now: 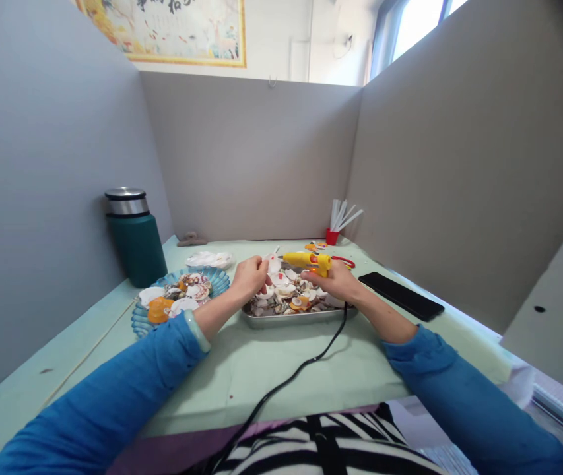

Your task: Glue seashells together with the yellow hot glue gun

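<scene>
My right hand point(336, 282) is wrapped around a yellow hot glue gun point(305, 262), its nozzle pointing left. A black cord point(291, 379) runs from the gun down toward my body. Close to the nozzle, my left hand point(250, 277) pinches a pale shell point(274, 264) that bears a small red spot. Below both hands sits a metal tray point(301, 320) heaped with mixed shells point(286, 300). To the left of it, a blue scalloped plate point(140, 324) carries more white and orange shells point(182, 305), partly behind my left forearm.
A green bottle point(136, 241) stands at the left. White sticks point(341, 214) rise from a red cup point(331, 237) at the back. A black phone point(400, 295) lies right. Red handles point(344, 260) show behind my right hand. Grey partitions point(256, 158) enclose the table.
</scene>
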A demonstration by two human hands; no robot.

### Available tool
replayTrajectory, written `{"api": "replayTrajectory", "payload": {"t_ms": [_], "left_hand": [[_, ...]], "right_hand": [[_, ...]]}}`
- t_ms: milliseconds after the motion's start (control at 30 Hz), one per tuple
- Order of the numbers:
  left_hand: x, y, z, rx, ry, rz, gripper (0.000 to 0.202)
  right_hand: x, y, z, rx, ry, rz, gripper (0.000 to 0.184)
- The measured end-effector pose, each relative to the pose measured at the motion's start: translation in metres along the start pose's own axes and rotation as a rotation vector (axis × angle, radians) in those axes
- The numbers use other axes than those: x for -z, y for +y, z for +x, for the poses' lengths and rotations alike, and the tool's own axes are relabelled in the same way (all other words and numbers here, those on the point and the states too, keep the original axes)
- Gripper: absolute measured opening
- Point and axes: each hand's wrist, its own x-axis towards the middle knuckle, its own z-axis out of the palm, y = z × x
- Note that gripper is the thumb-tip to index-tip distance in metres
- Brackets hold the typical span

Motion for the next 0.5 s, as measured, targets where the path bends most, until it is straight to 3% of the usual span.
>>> {"api": "replayTrajectory", "payload": {"t_ms": [300, 500], "left_hand": [[-0.0001, 0.0005, -0.0004, 0.027, 0.005, -0.066, 0.021], [-0.0016, -0.003, 0.0026, 0.08, 0.042, -0.23, 0.019]], "right_hand": [[0.0004, -0.0031, -0.0014, 0.013, -0.031, -0.022, 0.04], [0.0049, 0.0058, 0.0041, -0.092, 0.013, -0.248, 0.049]]}}
